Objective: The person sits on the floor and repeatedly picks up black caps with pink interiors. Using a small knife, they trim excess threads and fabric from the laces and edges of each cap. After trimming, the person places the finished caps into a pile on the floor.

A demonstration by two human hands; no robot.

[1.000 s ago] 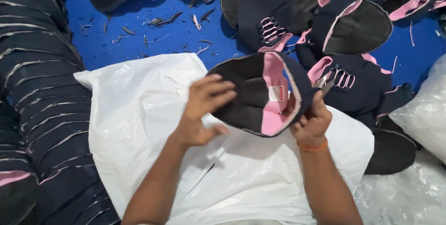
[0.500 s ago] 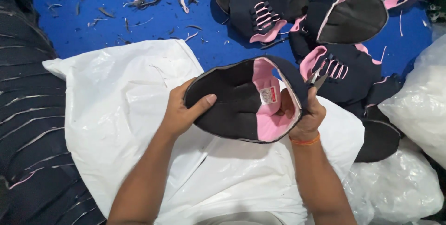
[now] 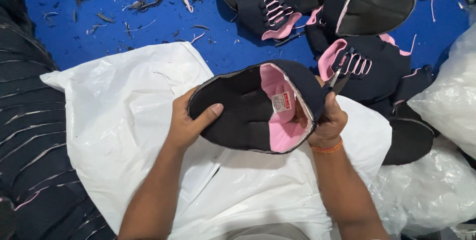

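Head view only. Left hand (image 3: 186, 123) grips the left edge of a black-and-pink fabric shoe upper (image 3: 258, 106), thumb pressed on its dark inner lining, the other fingers hidden underneath. Right hand (image 3: 327, 121) is clenched on the upper's right edge, and it also holds small metal scissors (image 3: 338, 81); only the blade tips show, handles are buried in the fist. Can't tell if the blades touch the fabric. An orange thread band (image 3: 326, 148) sits on the right wrist.

The upper is held up, opened inside-out, above a white plastic sheet (image 3: 124, 121) spread over the lap and blue floor (image 3: 148, 27). A small sewn label sits on the pink lining, print too small to read.

Behind: a pile of matching black-and-pink uppers (image 3: 347, 27), partly cut off at the top edge. A stack of dark pieces (image 3: 29, 121) at left runs out of frame. Clear plastic bags (image 3: 441, 170) at right, contents not discernible. Thread and fabric scraps (image 3: 144, 7) litter the floor.
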